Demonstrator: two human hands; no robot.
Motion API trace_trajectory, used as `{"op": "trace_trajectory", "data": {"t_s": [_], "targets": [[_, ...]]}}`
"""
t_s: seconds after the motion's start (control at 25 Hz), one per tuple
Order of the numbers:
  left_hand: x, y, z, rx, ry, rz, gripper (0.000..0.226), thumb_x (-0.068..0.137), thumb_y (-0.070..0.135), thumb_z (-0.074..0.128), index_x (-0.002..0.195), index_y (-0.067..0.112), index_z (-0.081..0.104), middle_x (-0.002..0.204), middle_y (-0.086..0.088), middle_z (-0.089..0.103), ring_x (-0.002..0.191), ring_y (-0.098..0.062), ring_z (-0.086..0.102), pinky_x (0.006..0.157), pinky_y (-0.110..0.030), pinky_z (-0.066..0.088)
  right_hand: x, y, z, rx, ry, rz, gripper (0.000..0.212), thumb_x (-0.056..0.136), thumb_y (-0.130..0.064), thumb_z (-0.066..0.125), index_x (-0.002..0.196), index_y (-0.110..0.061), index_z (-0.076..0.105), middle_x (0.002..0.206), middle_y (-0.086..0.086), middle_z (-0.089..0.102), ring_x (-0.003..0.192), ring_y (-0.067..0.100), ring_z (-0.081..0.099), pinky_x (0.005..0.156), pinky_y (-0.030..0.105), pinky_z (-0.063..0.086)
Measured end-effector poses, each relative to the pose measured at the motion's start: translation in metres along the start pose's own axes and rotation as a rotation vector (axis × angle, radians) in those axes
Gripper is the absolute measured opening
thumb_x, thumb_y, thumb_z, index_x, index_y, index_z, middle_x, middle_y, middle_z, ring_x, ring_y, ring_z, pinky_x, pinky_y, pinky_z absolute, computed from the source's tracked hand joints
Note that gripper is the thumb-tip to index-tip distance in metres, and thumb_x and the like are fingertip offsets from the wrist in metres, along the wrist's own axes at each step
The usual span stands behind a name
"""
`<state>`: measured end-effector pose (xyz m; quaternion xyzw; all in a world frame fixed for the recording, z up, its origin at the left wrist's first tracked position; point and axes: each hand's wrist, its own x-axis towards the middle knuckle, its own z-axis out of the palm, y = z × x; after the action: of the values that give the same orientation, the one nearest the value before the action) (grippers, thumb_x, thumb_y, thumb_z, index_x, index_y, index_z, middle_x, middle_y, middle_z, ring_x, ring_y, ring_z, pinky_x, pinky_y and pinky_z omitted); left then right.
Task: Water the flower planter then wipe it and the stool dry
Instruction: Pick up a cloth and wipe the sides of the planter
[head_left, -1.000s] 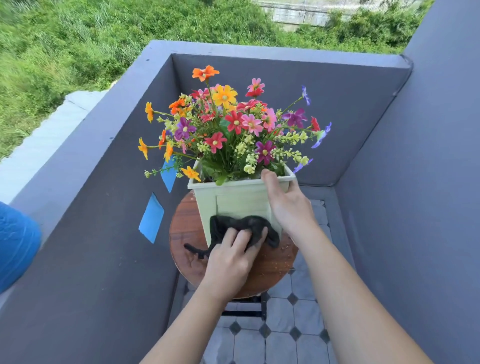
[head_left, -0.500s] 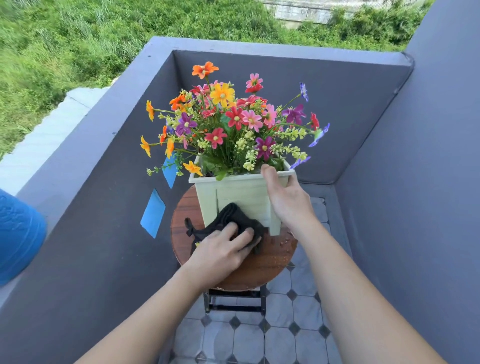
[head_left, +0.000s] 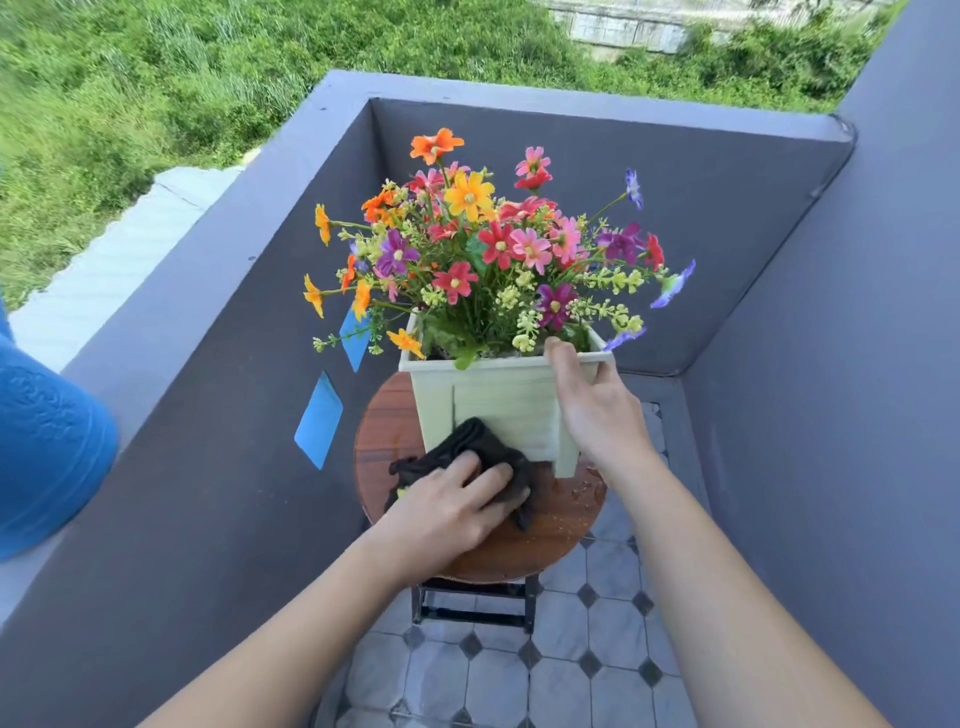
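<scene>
Grey balcony walls (head_left: 597, 171) box in a round wooden stool (head_left: 498, 551), and the pale green planter (head_left: 498, 400) of bright flowers sits on it, toward the back. Right hand (head_left: 597, 410) is clamped on the planter's near right corner, thumb on the rim. Left hand (head_left: 447, 509) lies flat, fingers spread, pressing a dark cloth (head_left: 478, 447) against the planter's base and the stool, droplets (head_left: 579, 491) beside it.
</scene>
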<state>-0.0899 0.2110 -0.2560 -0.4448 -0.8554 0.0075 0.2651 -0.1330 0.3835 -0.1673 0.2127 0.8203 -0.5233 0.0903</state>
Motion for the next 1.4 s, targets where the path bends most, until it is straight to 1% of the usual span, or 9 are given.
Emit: {"op": "trace_trajectory", "data": {"t_s": [0.08,0.24,0.48,0.72,0.84,0.96,1.12,1.24,1.4], "targets": [[-0.011,0.0,-0.011,-0.123,0.113,-0.206,0.039,0.091,-0.001,0.041,0.121,0.016,0.059,0.114,-0.008,0.046,0.082,-0.024,0.043,0.074,-0.03,0.048,-0.002,0.003,-0.001,0.007,0.0,-0.011,0.09,0.064,-0.08,0.036,0.142,-0.034,0.034,0.134,0.009,0.052,0.127,0.031,0.042,0.104,0.046,0.037],[0.008,0.005,-0.041,-0.701,0.621,-1.272,0.022,0.09,0.024,0.053,0.11,0.03,0.062,0.102,0.016,0.061,0.098,0.006,0.054,0.092,-0.018,0.044,-0.003,0.004,-0.007,-0.024,-0.001,-0.022,0.091,0.065,-0.075,0.033,0.144,-0.03,0.033,0.136,0.008,0.049,0.128,0.03,0.041,0.1,0.043,0.034],[0.048,0.007,-0.044,-1.358,0.392,-1.87,0.05,0.097,0.051,0.028,0.137,0.027,0.045,0.14,0.006,0.049,0.131,-0.015,0.043,0.114,-0.039,0.029,-0.006,0.0,-0.009,-0.028,0.008,-0.026,0.098,0.055,-0.079,0.031,0.139,-0.03,0.037,0.134,0.009,0.049,0.124,0.033,0.043,0.104,0.049,0.037],[0.047,0.018,-0.059,-1.368,0.522,-1.703,0.047,0.099,0.043,0.029,0.138,0.023,0.045,0.134,0.017,0.044,0.12,0.007,0.042,0.103,-0.01,0.03,-0.011,-0.004,-0.018,-0.082,-0.012,-0.034,0.089,0.054,-0.078,0.029,0.127,-0.03,0.046,0.123,0.009,0.052,0.116,0.033,0.047,0.1,0.052,0.042],[0.046,-0.002,-0.051,-1.597,0.525,-1.881,0.08,0.061,0.086,0.05,0.113,0.028,0.068,0.117,0.007,0.066,0.103,-0.018,0.064,0.096,-0.041,0.048,-0.017,-0.001,-0.019,-0.081,-0.014,-0.031,0.089,0.056,-0.08,0.029,0.129,-0.031,0.042,0.124,0.01,0.052,0.116,0.035,0.047,0.1,0.051,0.04],[0.048,-0.004,-0.048,-1.642,0.484,-1.859,0.099,0.036,0.092,0.058,0.107,0.024,0.066,0.094,-0.005,0.063,0.077,-0.03,0.059,0.074,-0.039,0.048,-0.029,0.005,-0.005,-0.047,0.059,-0.082,0.069,0.08,-0.072,0.038,0.132,-0.028,0.026,0.129,0.013,0.045,0.105,0.033,0.045,0.091,0.041,0.039],[0.054,0.002,-0.056,-1.71,0.561,-1.809,0.078,0.065,0.074,0.056,0.12,0.018,0.06,0.099,-0.005,0.064,0.096,-0.026,0.058,0.1,-0.062,0.038,-0.057,0.0,0.037,0.098,0.243,-0.045,0.097,0.08,-0.065,0.054,0.146,-0.02,-0.001,0.154,0.006,0.003,0.144,0.031,0.008,0.111,0.054,0.022],[0.052,0.008,-0.056,-1.765,0.618,-1.751,0.039,0.086,0.051,0.051,0.102,0.02,0.068,0.098,-0.006,0.068,0.096,-0.025,0.064,0.087,-0.042,0.049,-0.065,-0.008,0.06,0.237,0.249,0.021,0.12,0.079,-0.055,0.064,0.145,-0.017,-0.028,0.154,-0.002,-0.034,0.144,0.033,-0.022,0.115,0.056,0.01],[0.055,0.013,-0.068,-1.672,0.64,-1.695,0.03,0.099,0.026,0.042,0.076,0.023,0.062,0.06,0.012,0.064,0.061,-0.004,0.061,0.061,-0.026,0.048,-0.068,-0.017,0.077,0.295,0.245,0.021,0.122,0.073,-0.048,0.061,0.143,-0.011,-0.031,0.15,0.006,-0.042,0.144,0.039,-0.021,0.117,0.057,0.007]]}}
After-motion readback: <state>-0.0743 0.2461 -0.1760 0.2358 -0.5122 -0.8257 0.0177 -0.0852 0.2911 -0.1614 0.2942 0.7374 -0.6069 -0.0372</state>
